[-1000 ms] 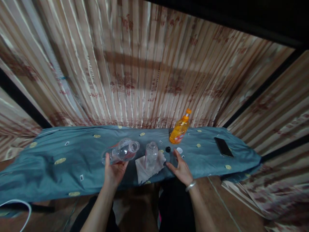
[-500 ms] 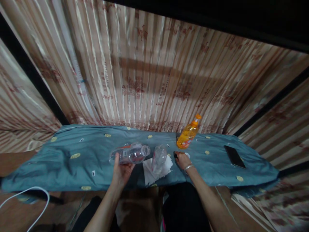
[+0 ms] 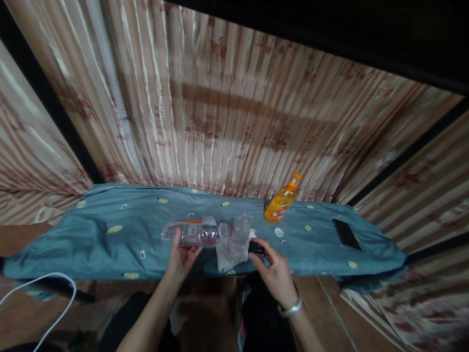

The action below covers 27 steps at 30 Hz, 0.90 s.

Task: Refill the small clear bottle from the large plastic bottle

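My left hand [image 3: 181,259] is closed around a clear plastic bottle [image 3: 190,233] with an orange-red label. The bottle lies sideways above the cloth, its uncapped neck pointing right. A second clear bottle [image 3: 241,229] stands on a white tissue [image 3: 225,256], just right of that neck; whether they touch I cannot tell. Between the thumb and fingers of my right hand [image 3: 276,269] is a small black bottle cap [image 3: 255,248], held just right of the tissue. Behind it a white round disc [image 3: 279,232] lies on the cloth.
A bottle of orange-yellow liquid [image 3: 281,203] with an orange cap stands toward the back. At the right lies a black phone [image 3: 346,234]. Blue-green patterned cloth [image 3: 146,215] covers the table, with a striped curtain [image 3: 227,122] behind. A white cable [image 3: 71,303] loops at lower left.
My right hand has lifted the black cap and brought it left, toward the bottles, uncovering the white disc. The bottle in my left hand stays about where it was.
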Motion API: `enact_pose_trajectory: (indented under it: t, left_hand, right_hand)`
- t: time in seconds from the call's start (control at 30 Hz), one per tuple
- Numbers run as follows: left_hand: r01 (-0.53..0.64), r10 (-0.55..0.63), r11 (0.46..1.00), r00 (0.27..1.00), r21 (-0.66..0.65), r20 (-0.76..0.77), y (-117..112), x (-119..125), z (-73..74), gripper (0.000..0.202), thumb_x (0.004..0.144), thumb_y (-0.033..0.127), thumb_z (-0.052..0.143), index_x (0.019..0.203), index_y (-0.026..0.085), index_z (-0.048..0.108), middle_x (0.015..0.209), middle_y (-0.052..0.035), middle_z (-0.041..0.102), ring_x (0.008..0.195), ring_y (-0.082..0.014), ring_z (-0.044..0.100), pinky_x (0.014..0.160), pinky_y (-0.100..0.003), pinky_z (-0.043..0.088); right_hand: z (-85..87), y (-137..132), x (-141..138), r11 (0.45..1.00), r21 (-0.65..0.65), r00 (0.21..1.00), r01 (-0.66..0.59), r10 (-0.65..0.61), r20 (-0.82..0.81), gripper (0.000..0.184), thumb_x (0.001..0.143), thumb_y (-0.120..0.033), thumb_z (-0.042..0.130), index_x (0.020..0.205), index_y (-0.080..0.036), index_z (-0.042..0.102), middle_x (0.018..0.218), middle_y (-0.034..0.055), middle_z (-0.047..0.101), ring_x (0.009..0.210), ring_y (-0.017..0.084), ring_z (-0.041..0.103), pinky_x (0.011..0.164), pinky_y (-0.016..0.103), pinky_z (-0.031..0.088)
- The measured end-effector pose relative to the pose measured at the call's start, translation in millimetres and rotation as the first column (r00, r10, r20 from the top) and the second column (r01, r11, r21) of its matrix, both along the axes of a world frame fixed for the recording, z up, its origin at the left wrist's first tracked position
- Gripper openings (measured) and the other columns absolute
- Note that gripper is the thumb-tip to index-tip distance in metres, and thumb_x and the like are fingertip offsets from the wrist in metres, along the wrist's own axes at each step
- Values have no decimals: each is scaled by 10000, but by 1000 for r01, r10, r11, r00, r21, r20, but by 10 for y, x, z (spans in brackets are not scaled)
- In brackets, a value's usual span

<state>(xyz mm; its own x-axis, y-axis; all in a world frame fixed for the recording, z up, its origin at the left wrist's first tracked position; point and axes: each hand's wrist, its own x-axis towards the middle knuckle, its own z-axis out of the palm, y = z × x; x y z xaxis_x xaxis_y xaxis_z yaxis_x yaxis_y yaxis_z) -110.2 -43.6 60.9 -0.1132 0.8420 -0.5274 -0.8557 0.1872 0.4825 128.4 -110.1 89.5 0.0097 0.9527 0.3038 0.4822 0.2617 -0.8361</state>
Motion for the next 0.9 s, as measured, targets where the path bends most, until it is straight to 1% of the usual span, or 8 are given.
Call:
enact_pose_trajectory:
  t: [0.1,0.2,0.3,0.37,0.5,0.63,0.77,0.9]
  left_hand:
    - [-5,5,1000,1000,6,-15,-30,-41,22,327,896,351,470,1128,157,592,866,-79,698,701,-163,677,696,-308,580]
    - [-8,8,1000,1000,11,-27,-17,-74,29,287,904,337,454,1065,159,611,822,-59,695,687,-162,677,647,-292,581]
    - [-13,13,1000,999,4,-32,15,-84,20,263,905,316,457,1042,158,615,780,-46,688,649,-152,669,606,-272,577]
    - [-19,19,1000,999,-1,-31,33,-82,10,263,905,312,458,1044,153,614,773,-46,686,643,-151,667,600,-270,577]
    - [-29,29,1000,999,-7,-23,52,-75,0,275,906,324,454,1050,149,610,783,-49,685,651,-158,670,600,-286,582]
    - [-35,35,999,999,-8,-17,60,-81,-4,278,909,316,450,1076,159,606,785,-49,687,652,-155,670,613,-287,583]
    - [-35,35,999,999,-7,-10,63,-85,-8,276,904,314,460,1085,165,606,772,-48,689,653,-159,672,621,-288,584]
    - [-37,37,999,999,-6,5,60,-77,1,301,894,316,482,1132,168,592,800,-58,696,673,-163,675,662,-307,589]
  right_hand:
    - [76,154,39,997,30,998,66,-66,5,315,848,-360,596,1130,-222,619,1066,57,701,863,193,680,823,327,547]
    - [200,285,144,994,53,991,93,-97,87,334,858,-365,580,1154,-212,602,1098,68,687,824,186,678,823,344,542]
    - [408,422,193,994,110,967,6,-34,253,346,886,-336,545,1208,-214,579,1152,78,671,875,197,675,871,364,519]
    - [571,529,190,988,130,920,-89,31,391,336,894,-288,531,1217,-207,578,1181,87,663,973,216,659,912,376,497]
    - [876,743,142,970,55,762,-238,151,629,342,876,-206,555,1212,-141,558,1138,122,669,1013,233,641,901,369,489]
    - [1105,901,58,942,-79,547,-325,256,797,298,847,-150,597,1144,-132,587,1055,114,680,993,232,638,862,326,476]
    - [1234,1001,-64,912,-185,360,-367,322,875,261,845,-135,599,1105,-147,618,1035,105,692,1004,231,633,857,297,450]
    - [1277,1047,-179,892,-272,234,-360,368,900,245,839,-132,592,1081,-141,631,992,113,706,984,252,646,800,290,459]
